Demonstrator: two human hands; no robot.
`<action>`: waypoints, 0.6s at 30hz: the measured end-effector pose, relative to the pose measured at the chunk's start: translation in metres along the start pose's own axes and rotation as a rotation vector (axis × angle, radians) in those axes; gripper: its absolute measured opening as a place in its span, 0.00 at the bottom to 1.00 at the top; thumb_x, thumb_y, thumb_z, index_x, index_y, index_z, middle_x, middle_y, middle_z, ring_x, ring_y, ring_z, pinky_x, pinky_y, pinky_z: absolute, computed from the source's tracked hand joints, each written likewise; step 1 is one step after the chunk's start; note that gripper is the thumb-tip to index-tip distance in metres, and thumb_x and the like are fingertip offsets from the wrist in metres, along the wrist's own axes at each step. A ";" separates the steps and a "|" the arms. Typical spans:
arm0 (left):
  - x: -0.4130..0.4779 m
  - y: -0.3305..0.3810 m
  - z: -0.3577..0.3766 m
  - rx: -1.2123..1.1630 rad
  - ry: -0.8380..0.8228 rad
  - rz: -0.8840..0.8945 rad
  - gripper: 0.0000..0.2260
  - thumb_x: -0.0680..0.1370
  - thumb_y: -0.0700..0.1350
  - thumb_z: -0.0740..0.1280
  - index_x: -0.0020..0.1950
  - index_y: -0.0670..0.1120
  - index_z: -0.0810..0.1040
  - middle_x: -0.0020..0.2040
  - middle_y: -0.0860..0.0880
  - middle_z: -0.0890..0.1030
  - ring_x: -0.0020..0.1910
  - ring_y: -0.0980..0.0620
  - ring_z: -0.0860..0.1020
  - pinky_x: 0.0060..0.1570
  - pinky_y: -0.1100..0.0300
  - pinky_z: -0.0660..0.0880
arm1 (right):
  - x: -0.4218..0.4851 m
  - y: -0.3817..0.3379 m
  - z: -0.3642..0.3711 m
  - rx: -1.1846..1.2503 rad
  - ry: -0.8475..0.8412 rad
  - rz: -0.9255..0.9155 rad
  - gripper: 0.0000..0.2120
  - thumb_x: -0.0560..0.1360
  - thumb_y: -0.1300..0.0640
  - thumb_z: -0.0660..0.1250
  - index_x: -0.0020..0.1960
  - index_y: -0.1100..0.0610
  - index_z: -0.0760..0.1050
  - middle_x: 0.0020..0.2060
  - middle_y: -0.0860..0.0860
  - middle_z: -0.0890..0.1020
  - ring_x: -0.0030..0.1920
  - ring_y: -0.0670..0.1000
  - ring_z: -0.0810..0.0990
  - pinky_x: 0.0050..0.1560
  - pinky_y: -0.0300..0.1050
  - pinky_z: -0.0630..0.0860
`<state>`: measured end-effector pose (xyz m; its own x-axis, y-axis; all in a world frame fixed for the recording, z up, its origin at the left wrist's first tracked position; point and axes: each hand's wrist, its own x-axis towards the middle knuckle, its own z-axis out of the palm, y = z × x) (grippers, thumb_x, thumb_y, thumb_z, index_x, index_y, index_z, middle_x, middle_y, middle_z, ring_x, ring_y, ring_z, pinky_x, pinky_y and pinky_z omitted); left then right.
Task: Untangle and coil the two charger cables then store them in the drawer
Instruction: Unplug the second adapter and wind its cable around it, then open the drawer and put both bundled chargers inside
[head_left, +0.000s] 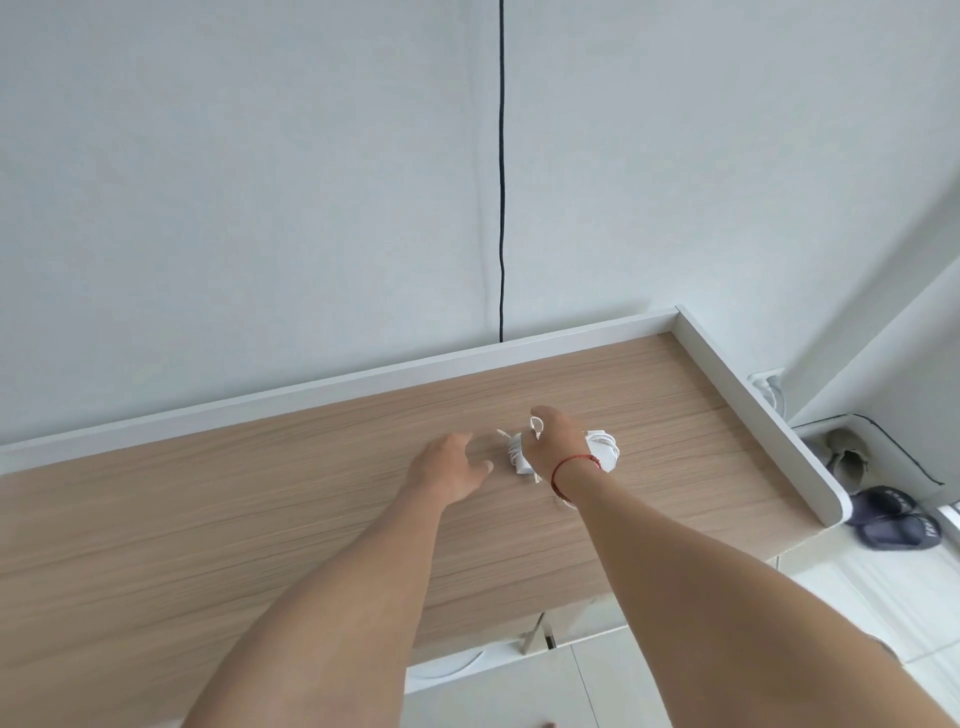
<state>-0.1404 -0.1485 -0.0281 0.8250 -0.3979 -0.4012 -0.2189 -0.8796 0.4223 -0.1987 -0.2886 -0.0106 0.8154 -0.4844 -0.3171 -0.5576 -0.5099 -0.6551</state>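
Observation:
Two white charger cables lie bundled on the wooden desktop (260, 519). One bundle (517, 454) sits left of my right wrist, the other (603, 448) shows to its right. My right hand (553, 439), with a red string on the wrist, reaches over the cables and pinches a white cable end at its fingertips. My left hand (449, 465) hovers just left of the bundles, fingers apart and holding nothing. Part of the cables is hidden under my right hand. No drawer front is plainly visible.
A white raised rim (363, 376) edges the desk at the back and right. A black cord (502, 182) hangs down the wall behind. Dark slippers (896, 519) and other shoes lie on the floor at the right. White cabinet fronts (519, 680) show below the desk edge.

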 end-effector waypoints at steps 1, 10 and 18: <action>-0.008 -0.003 -0.004 0.002 0.009 -0.011 0.29 0.78 0.56 0.65 0.77 0.49 0.62 0.75 0.48 0.66 0.74 0.47 0.64 0.70 0.53 0.65 | -0.007 -0.006 0.002 -0.007 -0.015 -0.013 0.22 0.79 0.59 0.60 0.72 0.61 0.66 0.67 0.57 0.74 0.67 0.56 0.71 0.64 0.45 0.68; -0.097 -0.069 -0.021 0.045 0.102 -0.074 0.25 0.78 0.54 0.63 0.74 0.47 0.68 0.73 0.46 0.70 0.71 0.46 0.68 0.67 0.54 0.68 | -0.092 -0.040 0.059 -0.072 -0.065 -0.126 0.17 0.79 0.56 0.59 0.65 0.62 0.70 0.64 0.57 0.75 0.67 0.57 0.70 0.62 0.45 0.66; -0.183 -0.140 0.023 -0.055 0.180 -0.158 0.21 0.78 0.53 0.64 0.69 0.49 0.74 0.68 0.45 0.75 0.67 0.46 0.73 0.64 0.56 0.71 | -0.174 -0.017 0.137 -0.069 -0.142 -0.149 0.18 0.79 0.55 0.60 0.65 0.60 0.75 0.64 0.55 0.77 0.67 0.55 0.72 0.66 0.45 0.67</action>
<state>-0.2726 0.0411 -0.0322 0.9274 -0.1992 -0.3166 -0.0549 -0.9097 0.4115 -0.3094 -0.0980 -0.0382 0.9005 -0.2979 -0.3168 -0.4348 -0.6181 -0.6549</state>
